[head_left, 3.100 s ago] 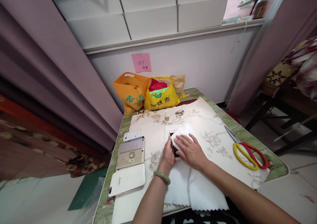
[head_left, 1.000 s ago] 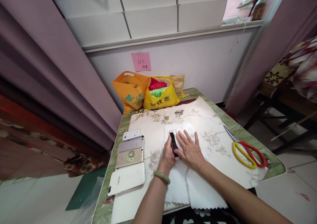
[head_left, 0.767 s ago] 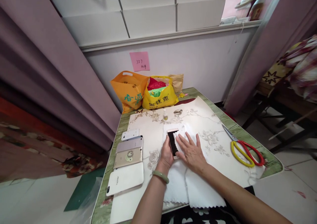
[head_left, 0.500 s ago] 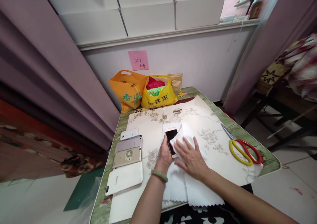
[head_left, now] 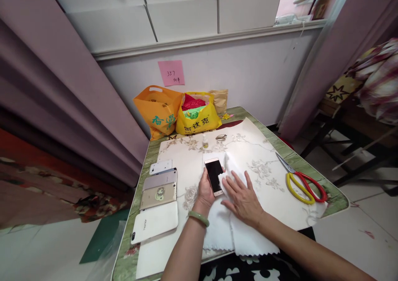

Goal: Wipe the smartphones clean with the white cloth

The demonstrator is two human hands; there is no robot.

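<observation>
A phone with a dark screen and pale frame (head_left: 214, 174) lies tilted over a white cloth (head_left: 248, 237) with scalloped edges. My left hand (head_left: 205, 190) holds the phone by its left side and lower end, a green bangle on the wrist. My right hand (head_left: 241, 198) lies palm down on a bunched part of the cloth, fingers spread, with the cloth's edge touching the phone's lower right side. Four more phones lie face down in a column at the left, among them a white one (head_left: 155, 222) and a gold one (head_left: 158, 196).
Scissors with red and yellow handles (head_left: 303, 185) lie at the table's right. A small bottle (head_left: 205, 141) and a thin wire-like item (head_left: 221, 137) stand further back. Behind them are an orange bag (head_left: 160, 111) and a yellow bag (head_left: 199, 121) by the wall.
The right hand and the cloth under it have slid down and right off the phone's upper screen, so more of the screen shows. The view has shifted slightly.
</observation>
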